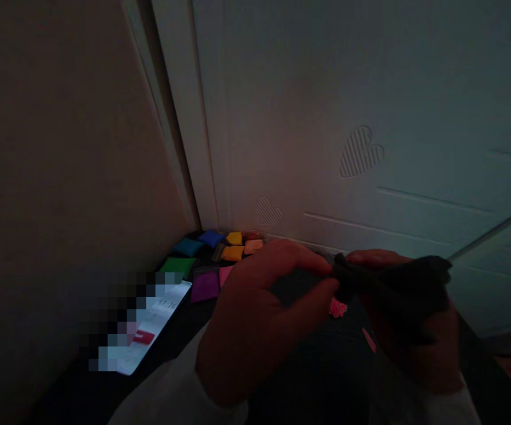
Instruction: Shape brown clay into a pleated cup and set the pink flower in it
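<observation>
Dark, cloth-like piece (408, 286) sits between the two hands, above the dark surface (317, 354). Left hand (255, 307) pinches its narrow end, thumb to index; right hand (432, 348) cups the wider part from beneath, probably so the pinch can work against a steady body. Too dim to be sure of the material. Pink crumpled bit (337, 308) lies below, between the hands. Coloured packets (205, 284) and lit phone (156, 324) sit leftward, likely parked for reach and view.

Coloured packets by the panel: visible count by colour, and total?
Green packet: 1
Teal packet: 1
Blue packet: 1
Yellow packet: 1
Orange packet: 1
Peach packet: 1
Red packet: 1
Purple packet: 1
Pink packet, partly hidden: 1
Total: 9
</observation>
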Demonstrator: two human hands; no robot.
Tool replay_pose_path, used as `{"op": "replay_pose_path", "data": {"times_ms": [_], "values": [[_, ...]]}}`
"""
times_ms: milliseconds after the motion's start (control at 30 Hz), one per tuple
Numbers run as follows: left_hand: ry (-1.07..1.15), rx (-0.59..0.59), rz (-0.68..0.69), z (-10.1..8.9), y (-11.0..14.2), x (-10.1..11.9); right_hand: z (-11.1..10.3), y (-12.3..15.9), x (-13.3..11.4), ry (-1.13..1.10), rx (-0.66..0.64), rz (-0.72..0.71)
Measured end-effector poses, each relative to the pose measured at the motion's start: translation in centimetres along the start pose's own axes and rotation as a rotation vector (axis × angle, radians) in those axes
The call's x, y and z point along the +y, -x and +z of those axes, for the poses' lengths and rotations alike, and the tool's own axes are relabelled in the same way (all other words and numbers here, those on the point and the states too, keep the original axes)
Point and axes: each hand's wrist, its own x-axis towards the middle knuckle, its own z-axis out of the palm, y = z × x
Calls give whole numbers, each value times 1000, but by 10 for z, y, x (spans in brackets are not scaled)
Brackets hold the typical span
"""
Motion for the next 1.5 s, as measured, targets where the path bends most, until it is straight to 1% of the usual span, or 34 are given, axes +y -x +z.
{"op": "replay_pose_path", "data": {"times_ms": [167, 267, 333, 467, 567, 667, 733, 800, 967, 1067, 1233, 1367, 1400, 1500], "values": [[-24, 9, -72, -4, 1, 3, 4, 0, 4, -55, 1, 19], [24, -17, -134, -7, 0, 4, 4, 0, 3, -117, 0, 102], [44, -16, -152, -7, -1, 3, 4, -1, 1, -131, -2, 136], [34, 43, -104, -4, 0, 0, 4, -4, -3, -59, -24, 102], [15, 28, -99, -3, 2, -1, 5, -3, -1, -32, -8, 101], [14, -4, -69, -3, 3, -1, 8, 0, 4, -144, 22, 114], [26, -26, -22, -2, 2, -2, 11, 0, 7, -242, 37, 88], [30, -46, -6, -1, 1, -2, 13, 0, 9, -278, 52, 70], [32, -29, -31, 4, -4, -3, 14, -1, 4, -165, 82, 152], [102, -93, -107, 5, -7, -7, 13, -1, 1, -131, 75, 182], [280, -178, -232, 5, -10, -20, 11, 0, -5, -41, 12, 208], [388, -206, -271, 3, -12, -27, 11, 0, -9, -11, -36, 232], [392, -208, -290, 2, -13, -28, 11, 0, -10, -18, -44, 229], [371, -239, -274, 3, -15, -28, 12, -2, -10, -38, -46, 218]]}}
